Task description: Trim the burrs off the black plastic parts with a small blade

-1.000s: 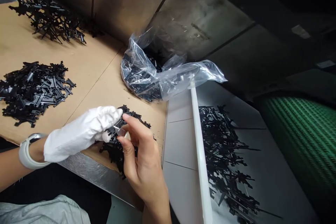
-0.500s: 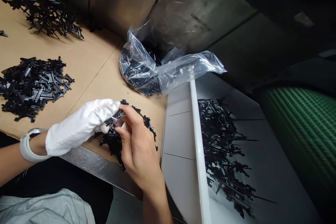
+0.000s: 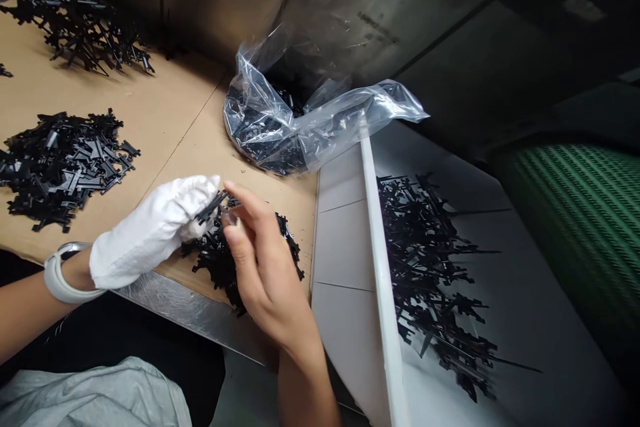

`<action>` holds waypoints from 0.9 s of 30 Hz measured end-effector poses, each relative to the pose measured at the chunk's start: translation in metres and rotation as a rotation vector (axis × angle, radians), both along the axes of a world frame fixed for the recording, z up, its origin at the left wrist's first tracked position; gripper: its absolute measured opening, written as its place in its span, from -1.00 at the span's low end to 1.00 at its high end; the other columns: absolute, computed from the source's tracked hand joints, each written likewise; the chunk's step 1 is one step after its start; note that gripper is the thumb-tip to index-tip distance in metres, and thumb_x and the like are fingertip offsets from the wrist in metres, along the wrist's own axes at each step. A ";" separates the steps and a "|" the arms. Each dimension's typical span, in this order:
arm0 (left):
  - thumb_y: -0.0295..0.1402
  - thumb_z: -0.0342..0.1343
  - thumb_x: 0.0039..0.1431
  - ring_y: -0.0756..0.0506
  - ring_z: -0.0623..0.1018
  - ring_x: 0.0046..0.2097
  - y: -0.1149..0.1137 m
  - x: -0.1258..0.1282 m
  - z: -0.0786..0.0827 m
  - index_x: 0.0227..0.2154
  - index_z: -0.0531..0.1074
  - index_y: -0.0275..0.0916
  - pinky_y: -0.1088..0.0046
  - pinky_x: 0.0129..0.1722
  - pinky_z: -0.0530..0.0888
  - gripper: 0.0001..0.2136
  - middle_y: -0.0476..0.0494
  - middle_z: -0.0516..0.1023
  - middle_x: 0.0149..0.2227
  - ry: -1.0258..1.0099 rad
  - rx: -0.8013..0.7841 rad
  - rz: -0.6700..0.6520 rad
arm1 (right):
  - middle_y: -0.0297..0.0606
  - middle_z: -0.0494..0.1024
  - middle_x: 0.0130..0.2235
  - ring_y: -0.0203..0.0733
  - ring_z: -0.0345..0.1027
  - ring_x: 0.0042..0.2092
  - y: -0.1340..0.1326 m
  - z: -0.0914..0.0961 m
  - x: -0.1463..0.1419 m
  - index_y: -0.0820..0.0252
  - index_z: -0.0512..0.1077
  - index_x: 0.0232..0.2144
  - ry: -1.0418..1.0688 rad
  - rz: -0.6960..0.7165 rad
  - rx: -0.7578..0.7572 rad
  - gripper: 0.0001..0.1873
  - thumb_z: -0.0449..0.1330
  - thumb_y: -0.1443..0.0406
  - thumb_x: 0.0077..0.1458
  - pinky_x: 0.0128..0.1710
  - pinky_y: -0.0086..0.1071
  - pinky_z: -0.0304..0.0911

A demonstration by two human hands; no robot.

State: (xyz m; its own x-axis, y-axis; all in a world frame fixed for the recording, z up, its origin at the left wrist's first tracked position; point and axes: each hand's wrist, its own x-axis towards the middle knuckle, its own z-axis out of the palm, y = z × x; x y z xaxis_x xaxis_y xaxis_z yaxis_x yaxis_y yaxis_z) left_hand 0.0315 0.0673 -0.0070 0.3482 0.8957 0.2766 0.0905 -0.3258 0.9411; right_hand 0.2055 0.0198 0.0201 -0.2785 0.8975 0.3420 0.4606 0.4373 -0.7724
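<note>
My left hand (image 3: 155,230), in a white glove, pinches a small black plastic part (image 3: 214,207) between fingertips and thumb. My bare right hand (image 3: 267,267) is close beside it, the index fingertip by the part's upper end. The right thumb is bent toward the other fingers; a small dark and pale bit shows at its tip, too small to name. Beneath both hands lies a pile of similar black parts (image 3: 220,263), partly hidden by them.
More black parts are heaped at the left (image 3: 65,167) and back left (image 3: 85,27). A clear plastic bag (image 3: 270,137) of black parts stands against the metal wall. Right of the cardboard (image 3: 185,90), a white tray rim (image 3: 383,280) borders another heap (image 3: 430,280). Green mesh (image 3: 575,213) is far right.
The black part in my left hand has turned and shows more of its length. My right thumb and index finger have moved farther apart. The view has shifted slightly.
</note>
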 end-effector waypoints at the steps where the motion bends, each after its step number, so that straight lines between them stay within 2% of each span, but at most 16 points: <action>1: -0.14 -0.08 0.41 0.00 0.32 -0.52 -0.001 0.003 0.004 -0.37 0.31 -0.15 0.49 -0.52 0.46 -0.73 0.07 0.31 -0.51 -0.057 -0.111 -0.006 | -0.28 0.53 -0.13 -0.27 0.44 -0.19 -0.001 -0.001 0.000 0.02 0.22 0.20 0.102 -0.014 -0.060 -0.69 -0.03 0.26 0.47 -0.17 -0.35 0.41; 3: -0.08 -0.09 0.41 0.04 0.24 -0.55 -0.004 0.007 0.010 -0.47 0.23 -0.15 0.54 -0.57 0.38 -0.64 0.11 0.22 -0.55 -0.155 -0.279 -0.001 | -0.36 0.46 -0.23 -0.34 0.35 -0.34 -0.003 -0.002 -0.002 -0.01 0.24 0.12 0.308 -0.040 -0.182 -0.77 -0.03 0.21 0.47 -0.33 -0.44 0.37; 5: -0.04 0.05 0.35 0.07 0.27 -0.54 -0.005 0.009 0.012 -0.50 0.27 -0.18 0.59 -0.57 0.35 -0.62 0.10 0.28 -0.53 -0.214 -0.340 0.019 | -0.40 0.39 -0.27 -0.41 0.21 -0.45 -0.003 -0.003 -0.006 0.00 0.27 0.02 0.468 -0.018 -0.271 -0.84 0.03 0.19 0.44 -0.49 -0.52 0.24; 8: -0.08 0.16 0.28 0.09 0.26 -0.58 -0.004 0.010 0.013 -0.48 0.35 -0.19 0.63 -0.64 0.27 -0.67 0.11 0.33 -0.55 -0.234 -0.279 0.069 | -0.46 0.34 -0.32 -0.46 0.11 -0.50 -0.002 -0.004 -0.016 0.04 0.30 -0.09 0.623 0.029 -0.339 -0.85 0.19 0.26 0.33 -0.58 -0.56 0.11; 11: -0.14 0.28 0.19 0.11 0.33 -0.54 -0.004 0.013 0.014 -0.50 0.36 -0.20 0.68 -0.55 0.35 -0.69 0.13 0.36 -0.54 -0.286 -0.228 0.134 | -0.53 0.32 -0.44 -0.48 0.11 -0.54 0.001 -0.001 -0.022 0.10 0.37 -0.23 0.655 -0.057 -0.296 -0.85 0.28 0.36 0.21 -0.60 -0.58 0.08; 13: -0.15 0.34 0.14 0.11 0.40 -0.47 -0.006 0.014 0.017 -0.50 0.37 -0.22 0.68 -0.45 0.41 -0.67 0.11 0.40 -0.50 -0.315 -0.218 0.139 | -0.54 0.35 -0.48 -0.49 0.14 -0.55 0.003 0.001 -0.022 0.12 0.42 -0.32 0.605 -0.139 -0.201 -0.87 0.28 0.42 0.17 -0.60 -0.59 0.12; 15: -0.06 0.34 0.15 0.09 0.42 -0.42 -0.009 0.015 0.018 -0.47 0.41 -0.23 0.65 -0.40 0.42 -0.64 0.08 0.44 -0.45 -0.297 -0.198 0.096 | -0.50 0.43 -0.45 -0.47 0.22 -0.52 0.004 0.003 -0.019 0.13 0.46 -0.35 0.513 -0.194 -0.078 -0.86 0.28 0.47 0.16 -0.56 -0.57 0.19; 18: 0.16 0.12 0.23 0.06 0.39 -0.41 -0.010 0.012 0.015 -0.35 0.47 -0.23 0.60 -0.39 0.40 -0.52 0.05 0.44 -0.43 -0.226 -0.192 0.059 | -0.43 0.51 -0.38 -0.41 0.32 -0.43 0.004 0.004 -0.009 0.13 0.51 -0.31 0.299 -0.243 0.133 -0.84 0.28 0.49 0.18 -0.48 -0.52 0.27; 20: 0.25 -0.07 0.26 0.05 0.36 -0.43 -0.009 0.010 0.010 -0.32 0.46 -0.22 0.57 -0.41 0.38 -0.43 0.04 0.40 -0.46 -0.258 -0.340 0.005 | -0.37 0.54 -0.35 -0.36 0.36 -0.38 0.005 0.003 -0.003 0.14 0.51 -0.26 0.126 -0.231 0.275 -0.84 0.26 0.49 0.21 -0.43 -0.47 0.30; 23: 0.17 -0.16 0.35 0.04 0.33 -0.48 -0.007 0.007 0.006 -0.41 0.37 -0.19 0.53 -0.40 0.40 -0.47 0.06 0.33 -0.53 -0.298 -0.641 -0.214 | -0.29 0.56 -0.34 -0.29 0.42 -0.33 0.007 0.001 0.003 0.18 0.51 -0.22 -0.149 -0.176 0.439 -0.83 0.20 0.52 0.25 -0.39 -0.41 0.33; 25: 0.07 -0.04 0.33 0.01 0.35 -0.44 -0.006 0.004 0.007 -0.46 0.33 -0.17 0.49 -0.31 0.45 -0.57 0.04 0.35 -0.52 -0.229 -0.630 -0.262 | -0.26 0.56 -0.35 -0.26 0.42 -0.35 0.009 0.001 0.005 0.21 0.51 -0.21 -0.270 -0.176 0.508 -0.82 0.17 0.52 0.27 -0.41 -0.39 0.30; 27: 0.00 0.06 0.27 -0.02 0.37 -0.41 -0.006 0.002 0.011 -0.47 0.33 -0.16 0.44 -0.27 0.48 -0.65 0.01 0.38 -0.48 -0.172 -0.526 -0.203 | -0.23 0.57 -0.33 -0.23 0.40 -0.35 0.010 0.001 0.006 0.24 0.52 -0.11 -0.310 -0.180 0.514 -0.86 0.16 0.39 0.35 -0.40 -0.36 0.29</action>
State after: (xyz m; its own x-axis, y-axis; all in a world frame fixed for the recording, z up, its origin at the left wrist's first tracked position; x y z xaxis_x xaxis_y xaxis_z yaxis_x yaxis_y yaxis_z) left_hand 0.0338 0.0618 0.0045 0.5163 0.8480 -0.1196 -0.0929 0.1943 0.9765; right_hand 0.2110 0.0301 0.0211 -0.2939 0.6816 0.6701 0.7302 0.6125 -0.3028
